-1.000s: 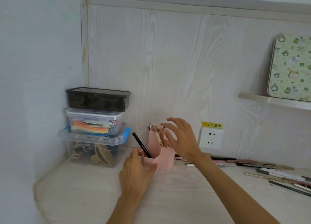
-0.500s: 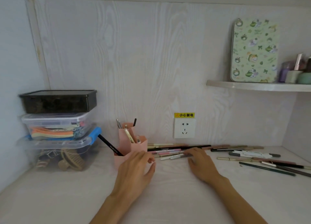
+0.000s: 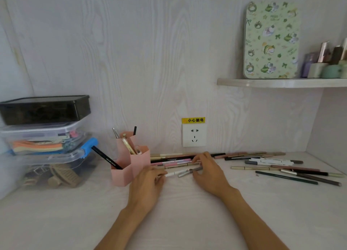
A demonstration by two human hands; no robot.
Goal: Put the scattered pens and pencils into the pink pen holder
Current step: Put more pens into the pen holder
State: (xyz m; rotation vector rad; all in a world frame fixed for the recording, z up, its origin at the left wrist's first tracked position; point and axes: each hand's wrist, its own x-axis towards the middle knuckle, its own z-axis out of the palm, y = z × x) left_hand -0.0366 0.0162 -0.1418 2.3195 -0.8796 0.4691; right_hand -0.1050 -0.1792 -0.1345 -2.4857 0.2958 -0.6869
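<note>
While slim pens (image 3: pixel 176 163) lie scattered | hexagonal pink holder (image 3: pixel 131 163) upright

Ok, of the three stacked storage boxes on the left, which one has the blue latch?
The bottom box, the clear one holding brown hair clips. Its blue latch sits at its right end. The middle box is clear with no latch showing; the top box is dark.

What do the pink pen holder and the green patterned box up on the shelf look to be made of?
The pink pen holder looks like matte moulded plastic: thin flat walls, sharp angular edges, even colour and no shine. The green patterned box seems to be printed tin, with rounded corners and a raised rim, though coated card cannot be ruled out.
</note>
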